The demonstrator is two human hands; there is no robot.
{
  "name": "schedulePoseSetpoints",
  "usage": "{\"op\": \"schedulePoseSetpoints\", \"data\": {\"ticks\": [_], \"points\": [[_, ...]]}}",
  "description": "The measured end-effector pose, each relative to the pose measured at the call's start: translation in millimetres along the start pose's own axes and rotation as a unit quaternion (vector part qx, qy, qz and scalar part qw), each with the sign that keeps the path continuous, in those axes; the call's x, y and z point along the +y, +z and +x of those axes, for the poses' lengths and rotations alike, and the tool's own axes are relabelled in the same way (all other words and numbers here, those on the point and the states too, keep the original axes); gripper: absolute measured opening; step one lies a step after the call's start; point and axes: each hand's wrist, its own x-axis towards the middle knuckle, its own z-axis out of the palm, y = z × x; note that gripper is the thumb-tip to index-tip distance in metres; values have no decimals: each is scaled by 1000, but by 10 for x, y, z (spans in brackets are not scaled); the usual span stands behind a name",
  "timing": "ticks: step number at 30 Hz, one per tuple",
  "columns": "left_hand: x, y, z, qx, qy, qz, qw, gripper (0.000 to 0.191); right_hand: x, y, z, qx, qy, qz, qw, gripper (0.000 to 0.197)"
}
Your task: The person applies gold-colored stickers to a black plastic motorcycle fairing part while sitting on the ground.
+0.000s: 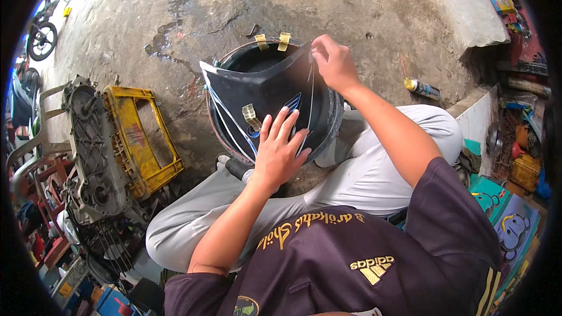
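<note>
A black plastic panel (263,90), which looks like a motorcycle fairing part, lies tilted across a round black tub (336,114). White and blue stripes run along its sides, and it carries a blue wing emblem (295,102). My left hand (279,145) rests on the panel's lower part with its fingers spread. At the upper right corner, the fingers of my right hand (331,61) pinch the panel's edge. A crumpled strip of yellowish tape (251,116) sticks to the panel's face. Two more tape pieces (284,41) hang on the tub's far rim.
A yellow plastic crate (145,140) and a metal engine casing (94,149) stand at left. Behind them is a motorcycle wheel (42,41). On the wet-stained concrete floor (298,0), a spray can (422,88) lies at right. Boxes (511,228) and tools crowd the right side.
</note>
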Motion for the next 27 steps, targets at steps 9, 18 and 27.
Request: {"op": "schedulePoseSetpoints", "data": {"ticks": [9,18,27], "points": [[-6,-50,40,-2,-10,-27,1000,44,29,1,6,6,4,-22,1000,8],[-39,-58,42,-5,-6,-24,1000,44,-3,-1,25,-6,-11,-38,999,8],[-57,-44,33,-5,-3,-12,1000,44,31,18,72,13,-10,-51,999,8]]}}
